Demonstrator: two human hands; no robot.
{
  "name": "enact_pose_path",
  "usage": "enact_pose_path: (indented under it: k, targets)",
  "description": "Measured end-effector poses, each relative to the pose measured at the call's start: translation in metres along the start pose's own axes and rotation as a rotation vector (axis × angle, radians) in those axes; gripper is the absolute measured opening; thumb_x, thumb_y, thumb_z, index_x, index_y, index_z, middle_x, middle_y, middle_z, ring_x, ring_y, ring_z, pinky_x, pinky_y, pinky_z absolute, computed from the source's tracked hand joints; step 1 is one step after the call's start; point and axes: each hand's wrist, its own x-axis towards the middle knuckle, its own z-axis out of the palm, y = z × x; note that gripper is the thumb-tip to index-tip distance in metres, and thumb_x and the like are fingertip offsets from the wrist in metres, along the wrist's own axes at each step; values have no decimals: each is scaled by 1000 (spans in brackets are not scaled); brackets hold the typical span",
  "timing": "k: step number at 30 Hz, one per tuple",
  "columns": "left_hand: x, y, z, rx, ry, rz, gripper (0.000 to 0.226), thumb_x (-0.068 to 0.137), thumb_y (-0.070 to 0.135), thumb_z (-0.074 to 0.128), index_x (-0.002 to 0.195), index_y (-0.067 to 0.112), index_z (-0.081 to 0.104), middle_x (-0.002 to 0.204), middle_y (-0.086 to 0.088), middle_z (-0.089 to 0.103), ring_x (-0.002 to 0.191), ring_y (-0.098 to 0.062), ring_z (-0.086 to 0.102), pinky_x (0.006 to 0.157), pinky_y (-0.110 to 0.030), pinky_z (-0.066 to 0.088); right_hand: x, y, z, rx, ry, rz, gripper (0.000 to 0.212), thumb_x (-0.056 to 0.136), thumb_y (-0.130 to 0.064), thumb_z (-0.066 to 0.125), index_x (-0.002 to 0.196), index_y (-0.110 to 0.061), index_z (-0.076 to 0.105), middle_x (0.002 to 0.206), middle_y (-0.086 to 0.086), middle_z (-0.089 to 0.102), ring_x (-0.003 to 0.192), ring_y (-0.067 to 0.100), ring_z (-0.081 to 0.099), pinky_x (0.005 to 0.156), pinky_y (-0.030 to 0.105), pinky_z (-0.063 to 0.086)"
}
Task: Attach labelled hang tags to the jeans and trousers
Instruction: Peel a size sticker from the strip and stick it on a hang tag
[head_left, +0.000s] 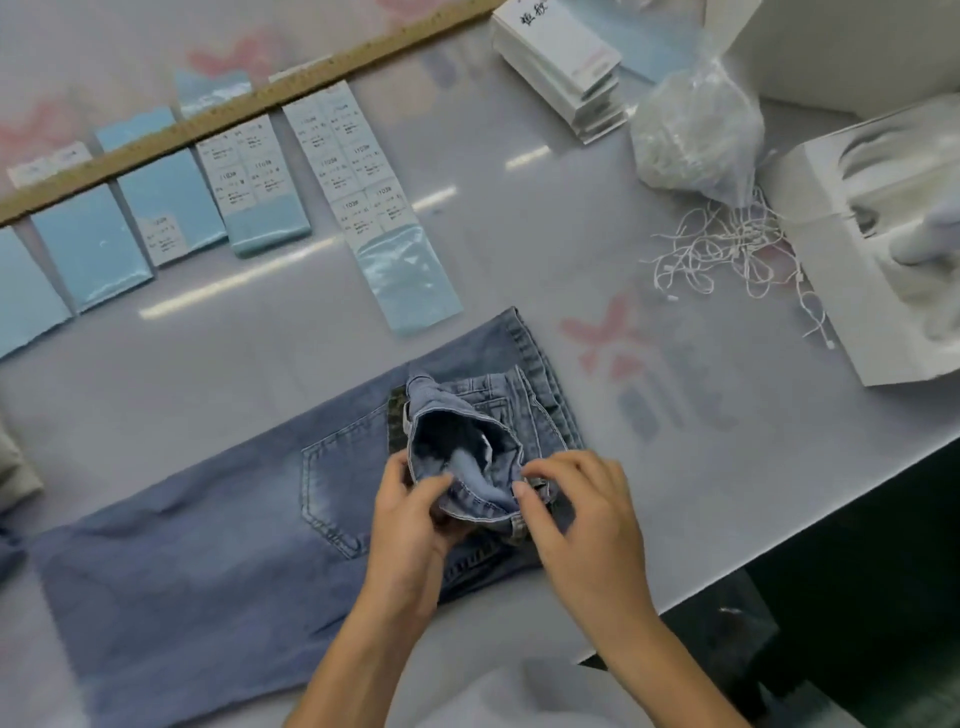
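the folded waistband of the jeans (218, 545) is pinched by the left hand (410, 525) and right hand (582, 525) on the table (519, 249).

A glossy white table (701, 467) fills the view, with streaks of overhead light reflected on it. Past its right edge lies dark floor (883, 571).

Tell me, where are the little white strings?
In the head view, the loose white strings lie on the table's right side, spilling from the clear plastic bag, beside the white box.
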Motion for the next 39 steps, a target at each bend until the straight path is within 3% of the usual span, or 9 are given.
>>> enact_pose_path:
  k: [5,9,14,19,26,29,32,35,39]
  targets:
    - [1,3,9,174,-4,75,54,74,40,84,121,20,67,114,-7,75,106,-28,72,88,-51,58,19,-6,9,-33,-74,-36,28,84,-27,78,111,-33,73,110,-14,55,106,13,48,87,38,43]
    - [6,5,11,208,72,141,34,73,37,90,100,22,76,98,-8,78,94,-30,76,87,-59,59,26,-14,21,51,-185,22,22,90,-21,71,108,-33,77,130,-6,50,119,17,39,95,45,45]
    - [16,1,2,149,158,149,6,85,24,77,87,18,77,91,-23,75,82,-42,74,78,-62,59,32,-16,19,217,-258,42,37,98,-1,57,116,-26,76,128,-18,53,123,6,41,103,5,27]
    - [19,0,-12,136,138,172,7,86,11,72,84,15,78,94,-25,75,99,-53,68,90,-73,50,38,-8,12,280,-265,103,34,97,3,54,116,-15,76,127,-13,63,124,7,54,109,26,40]
    - [14,5,-12,162,2,187,17,79,25,85,94,18,78,98,-14,78,94,-32,75,78,-43,62,27,-18,21,16,-334,-114,41,92,1,56,118,-26,75,138,-3,53,122,21,47,94,50,43]
    - [15,7,-10,177,63,213,12,80,22,80,92,21,79,98,-13,78,96,-35,74,87,-51,60,25,-19,22,14,-353,-142,45,95,-8,44,128,-26,69,139,-4,51,126,17,46,96,51,42]
    - [6,6,-9,265,-91,251,40,86,40,78,124,29,69,119,0,74,112,-21,70,92,-36,59,31,-8,14,185,-200,0,36,103,-9,47,132,-19,65,133,-9,52,127,7,49,104,43,45]
    - [-4,-10,3,599,-305,302,76,88,73,58,154,47,31,159,29,29,146,7,27,117,-23,31,37,-3,1,207,169,101,31,102,-10,48,124,-21,66,132,-12,49,127,6,48,107,39,44]
    - [6,-26,0,735,-139,544,40,99,3,59,119,34,74,143,26,54,136,1,47,113,-31,42,50,-11,18,3,39,-471,38,105,-22,42,137,-16,61,149,0,47,138,20,46,113,32,37]
